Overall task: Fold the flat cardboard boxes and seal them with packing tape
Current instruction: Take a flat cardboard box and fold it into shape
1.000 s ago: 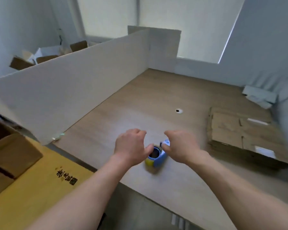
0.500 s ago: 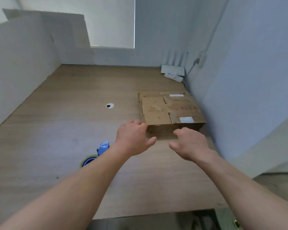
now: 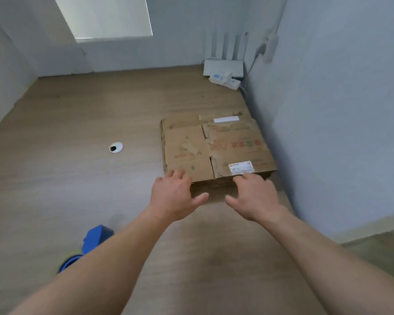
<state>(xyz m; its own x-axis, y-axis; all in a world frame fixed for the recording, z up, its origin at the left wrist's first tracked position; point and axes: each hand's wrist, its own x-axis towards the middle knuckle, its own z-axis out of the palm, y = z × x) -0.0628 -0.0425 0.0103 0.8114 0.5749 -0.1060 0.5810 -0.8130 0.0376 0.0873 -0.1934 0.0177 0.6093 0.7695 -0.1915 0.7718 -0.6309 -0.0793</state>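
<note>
Tape dispenser (image 3: 93,243) sits at the lower left of the frame: chunky blue plastic with a yellowish roll, half hidden behind the left forearm. It's on a smooth wood-grain counter (image 3: 55,183). A bit further up there's a round white grommet (image 3: 116,147) with a dark hole in it.

Middle of the frame, the left hand (image 3: 175,196) is palm down, its grip loose with fingers spread and holding nothing. The fingertips are right at the near left corner of the stack of flattened cardboard boxes (image 3: 189,151). The stack is brown corrugated board, scuffed and creased, with faded red and green print and a white shipping label (image 3: 241,167).

The right hand (image 3: 255,197) is the same deal, with splayed fingers and an empty grip, at the near edge just below that label. It's blurry, so I can't say if it's touching.

Upper right corner has a white router (image 3: 223,67) with upright antennas and a white power strip (image 3: 225,81), against a plain pale wall (image 3: 339,110).
</note>
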